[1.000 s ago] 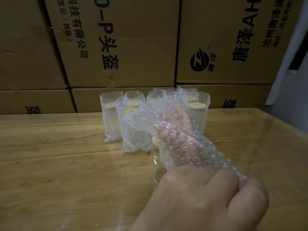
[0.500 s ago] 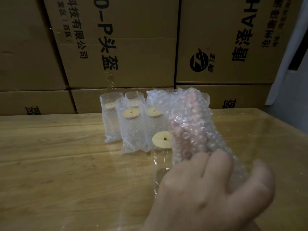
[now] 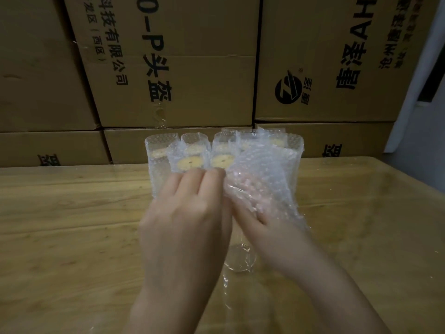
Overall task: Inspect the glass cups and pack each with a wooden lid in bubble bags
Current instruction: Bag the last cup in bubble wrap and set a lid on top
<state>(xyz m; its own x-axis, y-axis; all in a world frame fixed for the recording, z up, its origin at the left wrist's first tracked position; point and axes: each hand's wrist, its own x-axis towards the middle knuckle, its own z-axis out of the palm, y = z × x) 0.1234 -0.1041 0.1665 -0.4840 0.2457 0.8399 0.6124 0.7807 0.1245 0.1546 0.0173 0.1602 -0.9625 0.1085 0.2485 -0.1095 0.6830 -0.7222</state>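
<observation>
Two hands at a bubble bag (image 3: 265,172) and glass cup (image 3: 240,260) on a glossy wooden table (image 3: 72,225), stacked cardboard boxes (image 3: 192,56) behind.
Mid-table, the left hand (image 3: 190,213) curls beside the bag's edge, grip unclear; the right hand (image 3: 265,230) grips the bag, fingers showing through; the cup's base shows between them; packed cups (image 3: 190,155) line the far edge.
</observation>
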